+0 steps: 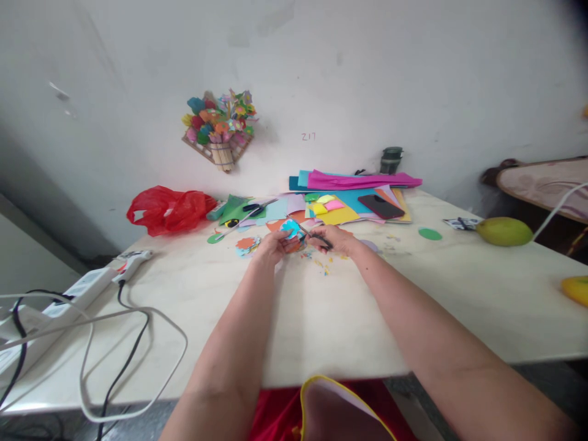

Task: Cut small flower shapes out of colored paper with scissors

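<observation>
Between the fingers of my left hand is a blue paper cutout with a scalloped edge. My right hand is closed round the dark handles of a pair of scissors, whose blades point at the blue cutout's right side. Small paper scraps lie scattered on the table below my hands. A little pile of scalloped paper cutouts, orange on top, rests left of my left hand. Behind my hands are sheets of coloured paper.
A red plastic bag and a second pair of scissors lie at the back left. A phone rests on the paper. A power strip with cables is at left, a mango and a green paper circle at right.
</observation>
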The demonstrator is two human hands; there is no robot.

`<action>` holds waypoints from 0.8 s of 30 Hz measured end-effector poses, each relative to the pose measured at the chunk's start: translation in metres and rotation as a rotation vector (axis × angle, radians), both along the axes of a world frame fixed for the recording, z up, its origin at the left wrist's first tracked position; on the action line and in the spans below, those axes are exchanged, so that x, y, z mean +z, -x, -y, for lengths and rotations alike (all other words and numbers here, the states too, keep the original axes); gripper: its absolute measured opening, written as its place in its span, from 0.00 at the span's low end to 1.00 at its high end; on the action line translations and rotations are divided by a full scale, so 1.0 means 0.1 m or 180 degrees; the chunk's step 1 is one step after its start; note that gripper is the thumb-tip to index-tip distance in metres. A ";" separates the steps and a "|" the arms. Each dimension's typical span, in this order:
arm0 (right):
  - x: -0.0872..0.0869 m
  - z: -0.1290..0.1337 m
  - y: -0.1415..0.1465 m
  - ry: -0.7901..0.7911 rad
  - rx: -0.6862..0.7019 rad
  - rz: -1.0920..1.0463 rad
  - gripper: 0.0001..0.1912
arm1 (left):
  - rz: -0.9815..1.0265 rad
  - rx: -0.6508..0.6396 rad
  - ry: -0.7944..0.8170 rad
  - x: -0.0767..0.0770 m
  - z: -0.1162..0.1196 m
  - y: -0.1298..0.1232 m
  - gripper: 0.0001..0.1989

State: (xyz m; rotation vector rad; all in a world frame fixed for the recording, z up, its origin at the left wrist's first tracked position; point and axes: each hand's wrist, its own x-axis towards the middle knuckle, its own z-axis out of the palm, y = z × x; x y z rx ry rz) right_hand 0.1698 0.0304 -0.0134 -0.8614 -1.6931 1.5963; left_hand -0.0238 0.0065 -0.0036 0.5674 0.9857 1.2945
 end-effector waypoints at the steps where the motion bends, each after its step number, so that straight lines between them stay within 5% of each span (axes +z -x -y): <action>1: 0.01 0.01 0.00 0.0023 0.0016 -0.0003 0.07 | 0.0000 -0.0020 0.0019 -0.01 0.00 0.01 0.09; 24: 0.09 0.09 -0.01 0.0175 -0.0094 0.0114 0.05 | -0.0203 -0.0181 -0.0376 -0.03 0.01 0.00 0.07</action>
